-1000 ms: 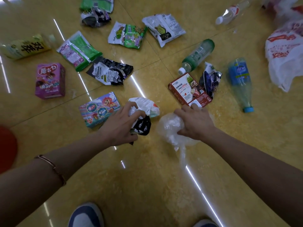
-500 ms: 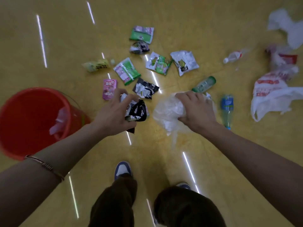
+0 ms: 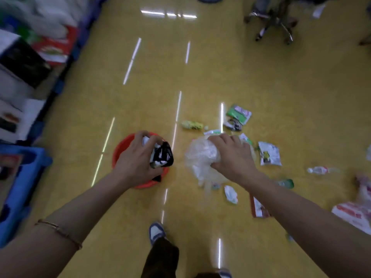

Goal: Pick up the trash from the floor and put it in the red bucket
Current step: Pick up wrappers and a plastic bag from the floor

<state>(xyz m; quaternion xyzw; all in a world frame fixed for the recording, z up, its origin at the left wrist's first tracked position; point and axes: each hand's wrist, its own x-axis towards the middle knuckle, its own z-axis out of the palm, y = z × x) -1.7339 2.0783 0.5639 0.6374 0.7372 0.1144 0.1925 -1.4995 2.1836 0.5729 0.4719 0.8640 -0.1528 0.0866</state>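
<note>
Gripping one crumpled black-and-white wrapper (image 3: 161, 155), the left hand (image 3: 138, 157) has its fingers curled tight round it, thumb on the near side. From the head camera this hand and its wrapper cover most of the mouth of the one red bucket (image 3: 117, 155), which stands on the yellow floor (image 3: 281, 87). Only the bucket's left rim and near edge show. A thin bracelet (image 3: 58, 230) circles the left forearm.

The right hand (image 3: 230, 155) is clamped on one clear plastic bag (image 3: 198, 157), fingers bunched into its top while the rest of the bag hangs below. It is held to the right of the bucket, apart from it.

More trash lies on the floor beyond and to the right of the hands. One yellow packet (image 3: 191, 125) lies farthest left. One green-and-white packet (image 3: 239, 114) lies with one dark wrapper (image 3: 232, 124) touching its near edge. One white packet (image 3: 269, 153) lies just right of the right hand. Two bottles show: a clear one (image 3: 319, 169) and a green one (image 3: 287, 183), the latter partly hidden by the right forearm. One white crumpled scrap (image 3: 230, 194) and one red-and-white carton (image 3: 259, 207) lie beside that forearm. One white-and-red shopping bag (image 3: 353, 215) sits at the right edge. Bits of other packets peek out behind the right hand, too hidden to count.

One shoe (image 3: 156, 231) shows fully, a second only at the bottom edge. One blue crate (image 3: 20, 177) stands at the left, and one chair base (image 3: 273, 23) at the top.
</note>
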